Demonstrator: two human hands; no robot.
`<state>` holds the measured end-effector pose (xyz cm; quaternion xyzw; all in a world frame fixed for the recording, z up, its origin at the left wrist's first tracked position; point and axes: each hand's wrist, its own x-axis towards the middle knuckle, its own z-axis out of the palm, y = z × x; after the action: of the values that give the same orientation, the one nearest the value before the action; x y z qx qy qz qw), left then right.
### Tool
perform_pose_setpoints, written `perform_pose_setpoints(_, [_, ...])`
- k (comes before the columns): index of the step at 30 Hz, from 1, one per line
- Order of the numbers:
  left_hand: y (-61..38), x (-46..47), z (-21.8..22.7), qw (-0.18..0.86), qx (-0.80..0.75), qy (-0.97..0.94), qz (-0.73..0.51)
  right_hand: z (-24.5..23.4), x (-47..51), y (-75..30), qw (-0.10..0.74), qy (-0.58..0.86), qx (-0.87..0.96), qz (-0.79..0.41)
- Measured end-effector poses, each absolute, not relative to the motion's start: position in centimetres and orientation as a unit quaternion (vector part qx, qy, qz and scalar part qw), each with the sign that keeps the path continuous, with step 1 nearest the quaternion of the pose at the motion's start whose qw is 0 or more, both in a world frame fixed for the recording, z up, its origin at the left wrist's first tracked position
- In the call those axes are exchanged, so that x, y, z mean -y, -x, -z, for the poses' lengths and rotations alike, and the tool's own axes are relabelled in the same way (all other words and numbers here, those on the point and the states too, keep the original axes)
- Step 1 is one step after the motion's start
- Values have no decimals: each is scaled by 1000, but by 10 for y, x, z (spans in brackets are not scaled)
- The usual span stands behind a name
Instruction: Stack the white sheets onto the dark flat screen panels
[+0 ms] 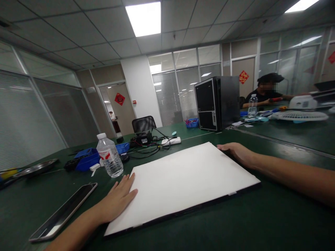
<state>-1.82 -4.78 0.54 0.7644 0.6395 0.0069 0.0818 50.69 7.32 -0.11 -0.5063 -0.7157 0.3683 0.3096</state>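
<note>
A flat white rectangular panel (183,181) with a dark edge lies on the green table in front of me. My left hand (121,195) rests at its left edge, fingers stretched out and thumb apart on the white surface. At the far right corner of the panel is my right hand (237,153), its visible fingers extended along the edge; its other fingers are partly hidden. Left of my left hand lies a dark-screened tablet or large phone (65,211). Just beyond that hand stands a clear plastic bottle (110,158) with a white cap.
Blue trays (87,160), a black device (142,139) with tangled cables and a white power strip (171,140) sit beyond the panel. A black computer tower (217,103) stands at the back. On the right are a white fan (300,115) and a seated person (261,97).
</note>
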Motion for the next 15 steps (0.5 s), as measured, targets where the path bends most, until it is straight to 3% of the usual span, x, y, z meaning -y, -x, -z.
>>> perform_pose_setpoints(7, [14,47,-8,58,-652,-756,18,-2,-68,-503,464,378,519,-610])
perform_pose_setpoints(15, [12,50,-11,50,-653,-755,12,-26,-54,-499,511,341,447,-650])
